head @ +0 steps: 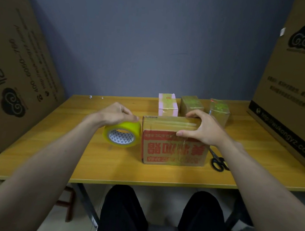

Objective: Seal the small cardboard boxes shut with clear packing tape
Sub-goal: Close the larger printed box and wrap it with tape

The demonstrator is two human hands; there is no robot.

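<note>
Yellow-tinted tape roll (122, 134), on its edge on the table (92, 158), gripped from above by the left hand (115, 114), fingers curled over its rim, just left of the printed box; right hand (203, 129) spread over the top right corner of the box (173, 144), thumb on the front upper edge, fingers hooked over the far edge; a strip of clear tape lies along the box's top and another runs down its red-lettered front; box stands mid-table, touching or nearly touching the roll. Black-handled scissors (217, 162) flat on the table just right of the box. Three small taped boxes in a row behind it: a pink-and-white one (168, 105), a brown one (191, 105), another brown one (220, 111). Large cardboard cartons stand at far left (18, 63) and far right (296, 87); grey wall (145, 41) behind; dark-trousered knees below the table edge.
</note>
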